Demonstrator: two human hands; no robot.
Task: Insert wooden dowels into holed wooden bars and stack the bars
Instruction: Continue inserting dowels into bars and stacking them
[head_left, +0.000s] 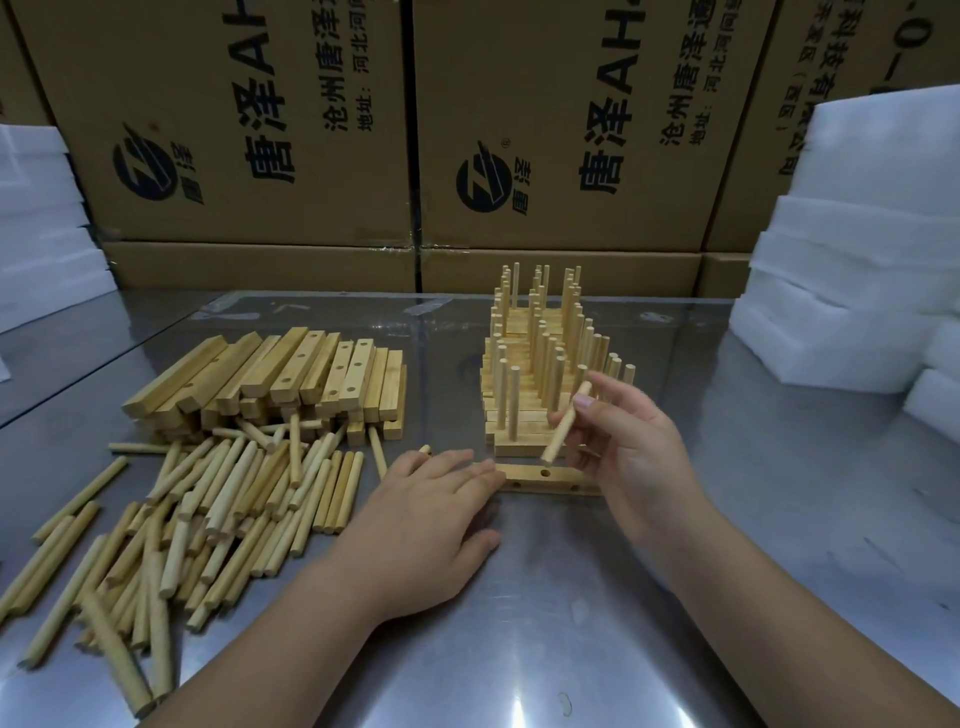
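A holed wooden bar lies flat on the steel table just in front of the stack of finished bars, whose dowels stand upright. My right hand pinches a single dowel between thumb and fingers. The dowel is tilted, and its lower end hovers just above the bar's middle hole. My left hand lies flat with straight fingers that touch the bar's left end. A dowel tip pokes out beyond this hand; I cannot tell if the hand holds it.
Loose dowels lie heaped at the left front. Behind them is a pile of empty holed bars. Cardboard boxes wall off the back, and white foam blocks stand at the right and far left.
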